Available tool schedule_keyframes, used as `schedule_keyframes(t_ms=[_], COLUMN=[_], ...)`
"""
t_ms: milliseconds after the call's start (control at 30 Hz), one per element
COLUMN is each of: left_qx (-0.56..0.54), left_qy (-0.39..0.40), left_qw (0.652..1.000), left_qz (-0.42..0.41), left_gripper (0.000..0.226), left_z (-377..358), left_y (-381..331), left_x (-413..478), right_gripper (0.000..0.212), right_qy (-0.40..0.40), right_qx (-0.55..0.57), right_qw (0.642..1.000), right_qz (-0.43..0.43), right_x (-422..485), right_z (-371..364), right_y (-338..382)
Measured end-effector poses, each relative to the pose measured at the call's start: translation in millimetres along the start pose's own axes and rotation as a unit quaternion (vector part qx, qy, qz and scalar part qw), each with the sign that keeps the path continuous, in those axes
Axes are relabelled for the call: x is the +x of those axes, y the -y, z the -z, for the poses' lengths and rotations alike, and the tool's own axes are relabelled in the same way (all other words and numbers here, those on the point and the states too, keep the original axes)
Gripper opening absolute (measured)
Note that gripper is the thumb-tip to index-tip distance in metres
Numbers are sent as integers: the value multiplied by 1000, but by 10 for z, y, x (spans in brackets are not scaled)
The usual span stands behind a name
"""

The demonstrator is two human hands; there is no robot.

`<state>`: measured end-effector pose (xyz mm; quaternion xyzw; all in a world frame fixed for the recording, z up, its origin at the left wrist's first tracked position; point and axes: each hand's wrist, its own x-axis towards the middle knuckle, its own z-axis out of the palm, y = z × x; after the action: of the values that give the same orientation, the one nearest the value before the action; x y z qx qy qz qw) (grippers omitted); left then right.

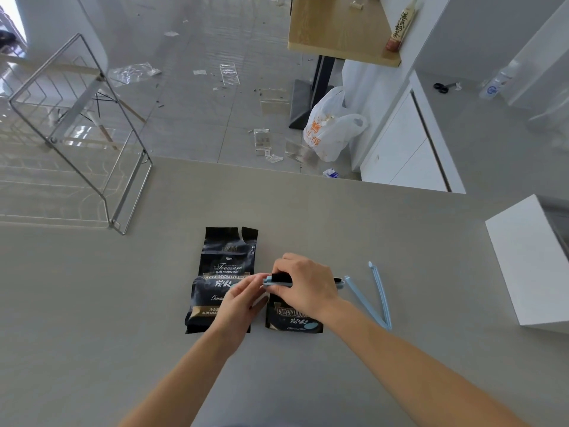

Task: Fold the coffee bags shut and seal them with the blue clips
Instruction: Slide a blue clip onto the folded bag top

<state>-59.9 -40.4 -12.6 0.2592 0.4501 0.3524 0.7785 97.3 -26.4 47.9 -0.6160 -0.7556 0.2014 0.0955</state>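
My right hand [303,280] covers most of the blue clip [277,282] and the folded top of the right coffee bag [294,318]; can't tell if the clip is latched. My left hand [243,298] hides the left coffee bag [226,266]'s lower right print. White box [529,260] is cut off by the right edge. Both forearms run out the bottom.

On the grey bench [123,303], a wire rack [77,134] stands far left, a white box [529,266] at right; beyond its far edge a plastic bag [329,131] sits on the littered floor.
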Motion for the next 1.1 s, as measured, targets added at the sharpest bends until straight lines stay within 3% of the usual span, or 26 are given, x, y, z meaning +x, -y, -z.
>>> schedule_keyframes(t_ms=[433,1100], left_qx=[-89,-76], left_qy=[-69,-73], left_qw=[994,994], left_qz=[-2,-8], left_gripper=[36,40], left_z=[-225,-231], left_y=[150,161], left_x=[75,98], right_gripper=[23,23], right_qy=[7,14], right_qx=[24,8], right_qw=[1000,999], right_qz=[4,46], right_x=[28,33], right_z=[15,16], right_y=[-22,-49])
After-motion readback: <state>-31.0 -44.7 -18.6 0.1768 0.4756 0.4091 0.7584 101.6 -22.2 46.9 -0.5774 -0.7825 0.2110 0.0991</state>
